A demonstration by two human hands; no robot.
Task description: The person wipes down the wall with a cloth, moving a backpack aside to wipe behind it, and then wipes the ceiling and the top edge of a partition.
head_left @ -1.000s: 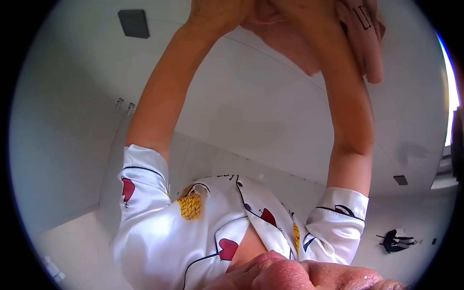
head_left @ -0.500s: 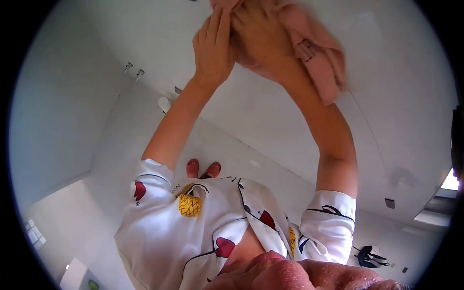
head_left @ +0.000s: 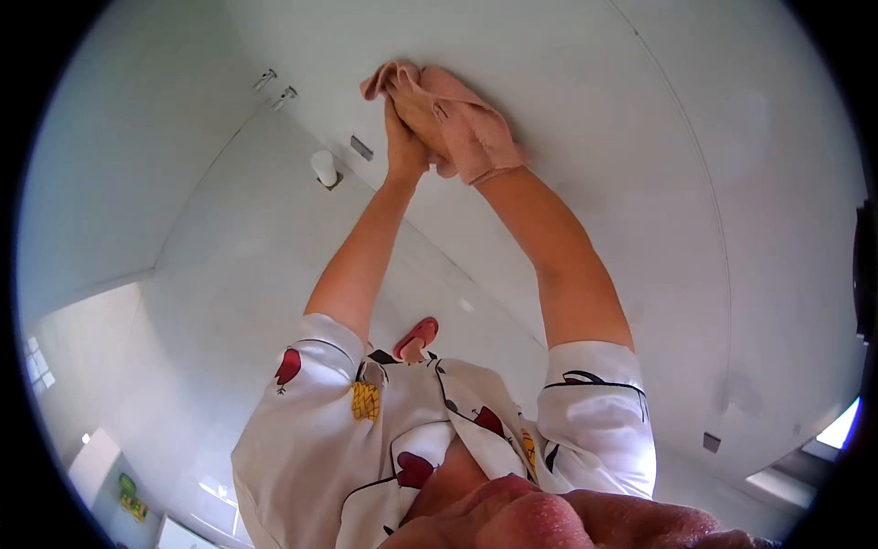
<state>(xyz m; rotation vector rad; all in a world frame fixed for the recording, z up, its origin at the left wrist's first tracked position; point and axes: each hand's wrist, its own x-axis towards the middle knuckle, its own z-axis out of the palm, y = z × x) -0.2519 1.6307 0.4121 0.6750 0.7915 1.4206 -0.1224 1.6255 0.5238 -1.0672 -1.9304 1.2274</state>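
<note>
A pink cloth, towel-like with a small tag, is bunched around both hands close to a smooth white surface. My right hand is partly covered by it, the fabric draped over the back of the hand and down to the wrist. Against it from the left, my left hand is pressed with fingers at the cloth's upper fold. The fingertips of both hands are partly hidden in the cloth. Both arms are stretched out from white printed sleeves.
Two metal wall fittings stick out at the upper left. Below them are a small grey plate and a white roll-shaped object. A red slipper is on a foot below. Another small plate sits at the right.
Both hands and the pink cloth have shifted down and left in view. The cloth now covers more of my right hand. The view has turned slightly, and just one slipper shows.
</note>
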